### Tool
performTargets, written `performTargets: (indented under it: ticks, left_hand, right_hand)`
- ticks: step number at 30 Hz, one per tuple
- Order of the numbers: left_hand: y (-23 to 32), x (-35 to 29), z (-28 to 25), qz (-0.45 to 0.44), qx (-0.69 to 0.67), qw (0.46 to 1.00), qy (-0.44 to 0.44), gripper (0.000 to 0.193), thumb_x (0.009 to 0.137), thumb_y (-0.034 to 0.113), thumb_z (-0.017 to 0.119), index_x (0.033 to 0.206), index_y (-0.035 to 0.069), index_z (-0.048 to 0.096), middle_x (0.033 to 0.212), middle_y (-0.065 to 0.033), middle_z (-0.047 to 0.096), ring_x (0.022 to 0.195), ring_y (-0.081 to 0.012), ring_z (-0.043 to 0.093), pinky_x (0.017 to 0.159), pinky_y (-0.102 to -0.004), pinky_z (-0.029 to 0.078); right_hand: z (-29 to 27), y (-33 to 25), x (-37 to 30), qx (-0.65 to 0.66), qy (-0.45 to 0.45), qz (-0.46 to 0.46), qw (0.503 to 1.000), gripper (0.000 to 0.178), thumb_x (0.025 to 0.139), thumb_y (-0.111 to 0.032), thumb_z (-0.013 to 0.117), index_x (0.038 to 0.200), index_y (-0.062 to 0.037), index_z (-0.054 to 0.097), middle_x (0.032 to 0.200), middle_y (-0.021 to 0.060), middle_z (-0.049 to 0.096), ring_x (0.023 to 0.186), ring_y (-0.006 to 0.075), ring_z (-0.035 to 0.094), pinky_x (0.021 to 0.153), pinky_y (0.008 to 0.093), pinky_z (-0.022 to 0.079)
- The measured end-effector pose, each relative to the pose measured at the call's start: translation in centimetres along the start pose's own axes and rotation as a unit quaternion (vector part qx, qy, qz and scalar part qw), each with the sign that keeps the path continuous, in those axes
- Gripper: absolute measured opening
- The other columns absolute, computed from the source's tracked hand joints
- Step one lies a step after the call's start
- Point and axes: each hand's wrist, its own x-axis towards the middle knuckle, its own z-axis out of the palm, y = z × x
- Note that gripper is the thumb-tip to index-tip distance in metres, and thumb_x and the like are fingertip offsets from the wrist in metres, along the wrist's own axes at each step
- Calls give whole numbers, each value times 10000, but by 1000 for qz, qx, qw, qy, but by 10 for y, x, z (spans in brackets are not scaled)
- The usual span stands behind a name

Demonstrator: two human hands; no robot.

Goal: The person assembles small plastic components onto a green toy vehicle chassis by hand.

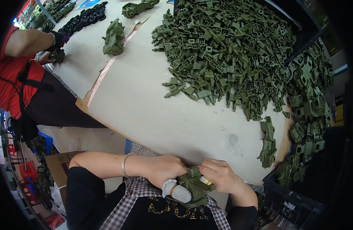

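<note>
Close to my chest, at the table's near edge, a dark green plastic toy vehicle body (196, 188) is held between both hands. My left hand (167, 170) is closed on its left side, a white knitted cover on the thumb lying along the body. My right hand (219, 175) is curled at the far right of the same piece, its fingertips partly hidden. A small yellow-and-white bit (204, 180) shows beside those fingers; what it is I cannot tell. Right of my hands, another long green vehicle part (267, 142) lies on the table.
A big heap of small green plastic parts (218, 50) covers the table's far right. Larger green bodies (308, 103) fill the right side above a black crate (291, 203). At left, a person in red (15, 73) handles a green piece near black rings (84, 19).
</note>
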Motion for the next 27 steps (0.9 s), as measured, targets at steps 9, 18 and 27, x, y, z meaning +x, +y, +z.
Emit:
performTargets:
  ticks: [9, 18, 27]
  left_hand:
    - [-2, 3, -8, -29, 65, 997, 37, 390, 670, 382, 665, 699, 11, 547, 640, -170, 579, 610, -366, 570, 547, -418, 459]
    - [-13, 20, -25, -109, -9, 994, -27, 323, 686, 238, 705, 861, 16, 549, 797, -135, 615, 719, -281, 609, 627, -342, 481]
    - [-38, -22, -10, -92, -173, 962, 192, 614, 796, 110, 641, 1296, 30, 294, 1173, -140, 518, 988, -189, 562, 871, -318, 446]
  right_hand:
    - [18, 9, -7, 63, 16, 68, 996, 227, 611, -19, 642, 782, 8, 495, 705, 118, 482, 618, 290, 524, 517, 356, 444]
    - [12, 24, -15, 25, 44, 122, 991, 203, 647, -7, 645, 815, -5, 532, 753, 108, 553, 591, 280, 552, 546, 323, 473]
    - [-10, 47, -48, 421, 141, 263, 856, 359, 813, -93, 621, 1157, -43, 534, 1037, 57, 596, 864, 101, 558, 780, 247, 434]
